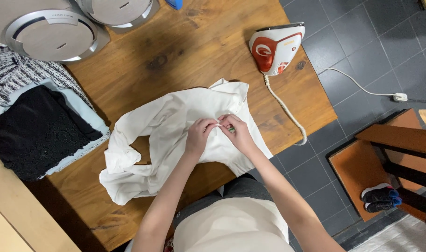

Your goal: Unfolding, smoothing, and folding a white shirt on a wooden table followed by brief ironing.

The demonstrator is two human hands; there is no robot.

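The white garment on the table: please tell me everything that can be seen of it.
The white garment looks like thin, soft cloth, crumpled and spread loosely over the wooden table, one edge hanging off the near side. A sleeve-like part curls to the left. The left hand and right hand pinch it together near its middle.

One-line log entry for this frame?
left hand: pinching white shirt | right hand: pinching same spot | shirt: crumpled on wooden table | iron: upright, untouched
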